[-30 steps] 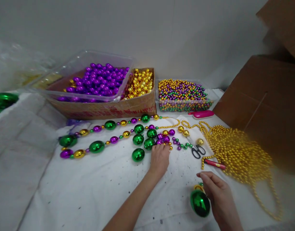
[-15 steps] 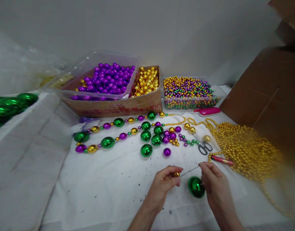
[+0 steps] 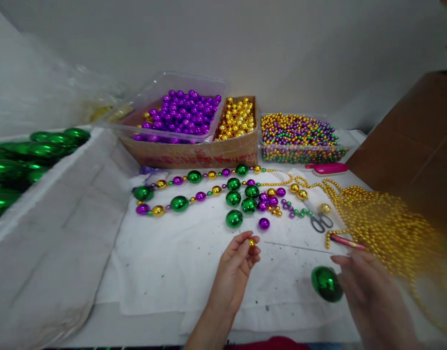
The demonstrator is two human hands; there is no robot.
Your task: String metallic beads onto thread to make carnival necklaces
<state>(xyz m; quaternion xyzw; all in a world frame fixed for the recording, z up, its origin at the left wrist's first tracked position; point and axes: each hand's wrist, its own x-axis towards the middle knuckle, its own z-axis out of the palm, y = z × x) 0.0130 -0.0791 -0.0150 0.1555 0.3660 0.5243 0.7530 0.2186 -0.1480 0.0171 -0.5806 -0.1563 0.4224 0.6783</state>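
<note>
My left hand [image 3: 236,260] is raised over the white cloth [image 3: 165,262] and pinches a small gold bead [image 3: 251,242] between thumb and fingertips. A thin wire [image 3: 296,247] runs from that bead to the right. My right hand [image 3: 369,287] is blurred low at the right, beside a large green bead [image 3: 326,284]; its fingers look closed at the wire end by that bead. Beyond my hands lie loose green beads [image 3: 234,218], a purple bead [image 3: 264,223] and a strung strand of green, purple and gold beads [image 3: 180,203].
At the back stand a clear tub of purple beads [image 3: 183,112], a cardboard box of gold beads [image 3: 236,116] and a tub of small mixed beads [image 3: 300,136]. Scissors [image 3: 320,219], a pink tool [image 3: 327,168], a heap of gold strands [image 3: 387,228], green beads [image 3: 23,160] far left, cardboard right.
My left hand left the loose beads, took a small gold bead and came back toward me. The right hand with the green bead slid right, drawing the wire out. The view swung left.
</note>
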